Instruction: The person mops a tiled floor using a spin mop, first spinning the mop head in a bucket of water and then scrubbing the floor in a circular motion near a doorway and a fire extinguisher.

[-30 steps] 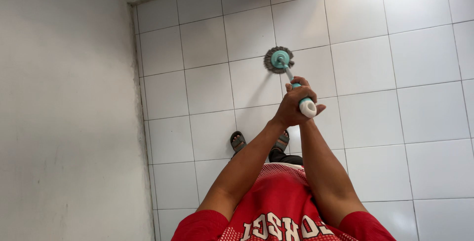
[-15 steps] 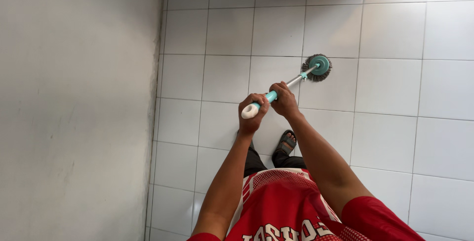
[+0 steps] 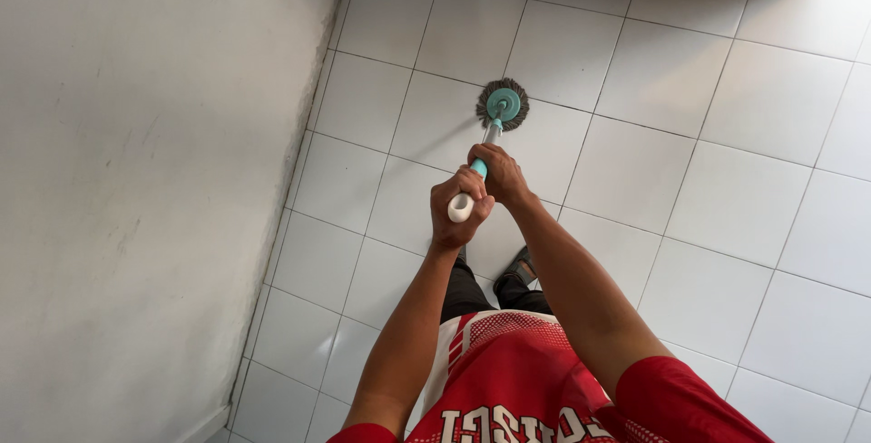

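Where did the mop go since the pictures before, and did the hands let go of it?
The round mop head swung right across the white tiles half a second ago and has now come back left, toward the grey wall. The hands swapped order a second ago; since then the left hand stays at the white handle end and the right hand further down. Neither let go. The mop head stayed on the floor.

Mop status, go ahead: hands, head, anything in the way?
Both hands, left and right, shut on mop handle. Mop head flat on tile floor. Wall beside, apart.
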